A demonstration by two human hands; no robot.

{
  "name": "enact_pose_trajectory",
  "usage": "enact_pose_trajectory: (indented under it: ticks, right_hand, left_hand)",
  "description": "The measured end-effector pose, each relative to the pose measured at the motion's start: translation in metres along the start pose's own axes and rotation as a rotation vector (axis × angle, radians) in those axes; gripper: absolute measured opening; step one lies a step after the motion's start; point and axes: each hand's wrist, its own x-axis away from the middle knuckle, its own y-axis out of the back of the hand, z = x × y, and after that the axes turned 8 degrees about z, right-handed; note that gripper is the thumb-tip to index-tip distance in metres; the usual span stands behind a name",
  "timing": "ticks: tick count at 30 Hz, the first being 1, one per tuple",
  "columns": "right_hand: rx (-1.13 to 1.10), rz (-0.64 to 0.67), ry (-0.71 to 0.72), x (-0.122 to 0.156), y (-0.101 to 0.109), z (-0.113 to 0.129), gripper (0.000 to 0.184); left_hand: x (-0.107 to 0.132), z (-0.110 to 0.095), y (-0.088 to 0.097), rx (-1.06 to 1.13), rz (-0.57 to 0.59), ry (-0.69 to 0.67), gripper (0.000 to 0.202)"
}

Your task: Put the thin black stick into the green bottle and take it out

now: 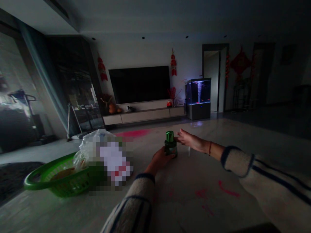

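Observation:
A small green bottle (171, 144) with a shiny green cap (169, 136) stands upright on the table in front of me. My left hand (160, 159) is wrapped round the lower part of the bottle from the left. My right hand (190, 140) is at the bottle's right side near the cap, its fingers stretched out and apart. Whether its fingertips touch the bottle, I cannot tell.
The pale table (184, 194) has pink smears on it. To the left sits a green plastic basket (70, 187) holding a clear plastic bag (91, 142); a blurred-out patch covers part of it. Further off are a television (141, 84) and a lit fish tank (198, 92).

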Motion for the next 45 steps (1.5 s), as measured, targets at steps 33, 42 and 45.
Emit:
enact_pose_trajectory:
  ticks: [33,42,45]
  right_hand:
    - [0.667,-0.549,-0.142,-0.014,0.048,-0.022,0.019]
    - [1.028,-0.33,-0.448,-0.012,0.051,-0.047,0.019]
    - [1.08,-0.382,-0.31,-0.024,0.044,-0.053,0.011]
  left_hand:
    - [0.001,0.0,0.0,-0.026,-0.018,0.01,0.052]
    - [-0.003,-0.004,-0.001,-0.161,-0.133,0.082,0.056]
    - [-0.01,-0.006,-0.001,-0.129,-0.122,0.124,0.055]
